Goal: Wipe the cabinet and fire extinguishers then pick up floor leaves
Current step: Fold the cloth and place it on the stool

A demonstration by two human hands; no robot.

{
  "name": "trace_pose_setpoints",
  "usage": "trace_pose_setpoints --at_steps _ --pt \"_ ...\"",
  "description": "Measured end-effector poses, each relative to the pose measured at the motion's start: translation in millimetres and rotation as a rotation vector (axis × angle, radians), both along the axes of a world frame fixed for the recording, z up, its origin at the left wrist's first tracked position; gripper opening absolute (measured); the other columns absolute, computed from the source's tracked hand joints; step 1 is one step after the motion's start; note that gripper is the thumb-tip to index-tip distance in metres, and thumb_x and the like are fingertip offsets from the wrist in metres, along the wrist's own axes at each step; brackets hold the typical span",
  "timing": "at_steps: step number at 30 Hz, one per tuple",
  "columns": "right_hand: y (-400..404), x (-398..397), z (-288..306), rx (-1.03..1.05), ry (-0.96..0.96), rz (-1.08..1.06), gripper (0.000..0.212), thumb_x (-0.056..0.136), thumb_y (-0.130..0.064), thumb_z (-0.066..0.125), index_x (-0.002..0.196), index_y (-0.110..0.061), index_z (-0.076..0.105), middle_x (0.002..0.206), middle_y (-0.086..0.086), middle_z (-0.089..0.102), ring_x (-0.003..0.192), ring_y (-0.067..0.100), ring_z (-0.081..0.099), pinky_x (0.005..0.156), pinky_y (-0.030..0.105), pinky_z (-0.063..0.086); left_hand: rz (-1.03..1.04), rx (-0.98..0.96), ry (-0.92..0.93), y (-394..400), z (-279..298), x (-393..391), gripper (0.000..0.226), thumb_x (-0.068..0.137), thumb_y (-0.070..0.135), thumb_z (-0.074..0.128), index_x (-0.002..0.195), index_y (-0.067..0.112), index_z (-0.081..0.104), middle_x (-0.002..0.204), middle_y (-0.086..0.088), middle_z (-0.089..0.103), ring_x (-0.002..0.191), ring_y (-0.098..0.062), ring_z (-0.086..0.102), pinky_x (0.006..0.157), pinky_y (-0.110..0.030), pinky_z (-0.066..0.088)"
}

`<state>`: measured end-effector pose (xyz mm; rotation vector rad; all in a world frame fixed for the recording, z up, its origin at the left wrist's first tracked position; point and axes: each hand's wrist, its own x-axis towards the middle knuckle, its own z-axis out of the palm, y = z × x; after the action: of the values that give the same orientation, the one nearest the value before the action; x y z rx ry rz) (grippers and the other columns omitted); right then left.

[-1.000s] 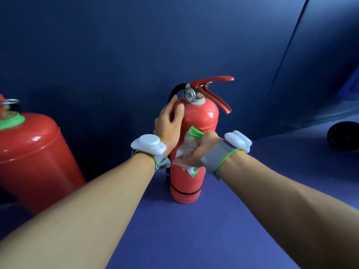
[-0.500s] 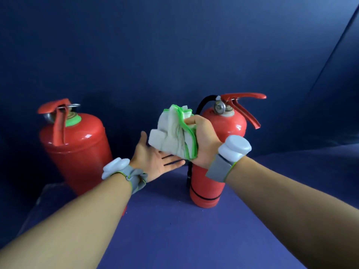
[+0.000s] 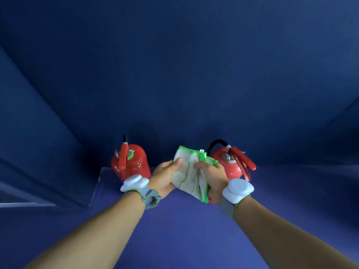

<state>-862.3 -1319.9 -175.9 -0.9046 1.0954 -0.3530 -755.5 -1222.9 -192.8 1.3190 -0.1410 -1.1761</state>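
Note:
Both my hands hold a white cloth with green edging (image 3: 191,174) in front of me, above the blue floor. My left hand (image 3: 165,178) grips its left side with the thumb on top. On the cloth's right side my right hand (image 3: 212,176) has its fingers pinched into the folds. Behind my left wrist a wide red fire extinguisher (image 3: 130,164) stands upright. A slimmer red fire extinguisher (image 3: 231,164) with a black hose and red lever stands behind my right hand. Neither hand touches an extinguisher.
Dark blue walls (image 3: 174,74) close in behind and on both sides of the extinguishers. The left extinguisher stands on a clear plastic sheet (image 3: 103,183) lying on the blue floor (image 3: 184,230). No leaves show in view.
My left hand let go of the right extinguisher, then took hold of the cloth alongside my right hand. The view pulled back, and both extinguishers now look smaller and farther off.

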Motion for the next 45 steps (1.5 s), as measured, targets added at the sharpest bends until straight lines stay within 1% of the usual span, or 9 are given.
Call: trace_pose_setpoints --at_steps 4,7,9,15,20,27,35,39,45 --pt "14.5 -19.9 99.1 -0.034 0.027 0.087 0.021 0.083 0.002 0.069 0.099 -0.011 0.07 0.096 0.013 0.074 0.088 0.033 0.071 0.086 0.049 0.058 -0.003 0.163 -0.387 25.4 108.4 -16.5 0.045 0.094 0.049 0.06 0.078 0.006 0.061 0.07 -0.002 0.058 0.068 -0.017 0.054 0.065 -0.031 0.045" --pt "25.5 -36.4 168.9 -0.015 0.012 0.141 0.026 0.087 0.01 0.061 0.1 -0.011 0.069 0.097 0.013 0.073 0.09 0.032 0.07 0.08 0.044 0.059 -0.05 0.331 -0.766 54.6 192.8 -27.4 0.044 0.102 0.036 0.049 0.066 0.014 0.039 0.059 0.005 0.033 0.059 -0.014 0.029 0.06 -0.032 0.026" --pt "36.4 -42.7 215.9 -0.012 0.019 0.139 0.023 0.089 0.01 0.058 0.096 -0.011 0.067 0.098 0.014 0.07 0.091 0.034 0.068 0.075 0.042 0.059 -0.04 0.354 -0.815 78.2 244.9 -36.8 0.043 0.103 0.033 0.046 0.065 0.016 0.035 0.058 0.006 0.033 0.056 -0.013 0.029 0.057 -0.029 0.027" --pt "88.3 -39.7 309.8 -0.004 0.057 0.256 0.031 0.091 0.007 0.055 0.112 -0.012 0.066 0.101 0.014 0.069 0.081 0.029 0.066 0.061 0.036 0.058 0.125 0.316 -0.616 158.3 338.9 -56.9 0.043 0.1 0.043 0.048 0.095 0.002 0.058 0.071 -0.002 0.05 0.069 -0.013 0.045 0.07 -0.035 0.042" --pt "162.6 -16.8 334.7 0.241 0.08 0.53 0.033 0.089 -0.028 0.069 0.115 -0.007 0.068 0.11 0.01 0.074 0.1 0.028 0.071 0.083 0.045 0.058 0.44 0.182 -0.169 230.1 373.1 -57.9 0.023 0.103 0.03 0.05 0.116 0.016 0.062 0.108 -0.007 0.07 0.1 -0.024 0.067 0.087 -0.05 0.056" --pt "301.2 47.1 338.4 -0.131 0.194 0.758 0.02 0.093 -0.028 0.064 0.109 -0.019 0.058 0.116 0.009 0.067 0.1 0.028 0.068 0.089 0.053 0.056 0.636 0.326 -0.111 388.0 371.8 -31.7 0.043 0.073 0.04 0.079 0.105 0.014 0.066 0.107 -0.01 0.073 0.1 -0.031 0.071 0.086 -0.05 0.059" --pt "478.1 142.8 338.1 -0.655 0.167 1.098 0.02 0.098 -0.027 0.056 0.112 -0.013 0.054 0.097 0.002 0.062 0.085 0.021 0.057 0.072 0.027 0.037 0.881 0.546 -0.147 552.4 348.1 16.4 0.024 0.095 0.033 0.063 0.102 0.01 0.063 0.097 -0.01 0.069 0.086 -0.022 0.064 0.079 -0.042 0.054" --pt "561.1 193.5 331.3 -0.765 0.118 1.179 0.022 0.099 -0.029 0.053 0.115 -0.013 0.053 0.098 0.001 0.062 0.086 0.025 0.058 0.071 0.03 0.039 1.042 0.605 -0.127 620.4 342.4 52.0 0.019 0.096 0.032 0.059 0.099 0.014 0.064 0.081 0.004 0.064 0.08 -0.019 0.061 0.08 -0.04 0.054" --pt "672.2 296.0 312.4 -1.0 0.104 1.462 0.029 0.104 -0.033 0.041 0.122 -0.011 0.043 0.101 0.018 0.067 0.092 0.042 0.062 0.074 0.046 0.048 1.146 0.625 -0.069 722.6 331.3 130.4 0.016 0.097 0.028 0.057 0.106 0.015 0.061 0.088 0.003 0.063 0.081 -0.018 0.062 0.083 -0.044 0.055"
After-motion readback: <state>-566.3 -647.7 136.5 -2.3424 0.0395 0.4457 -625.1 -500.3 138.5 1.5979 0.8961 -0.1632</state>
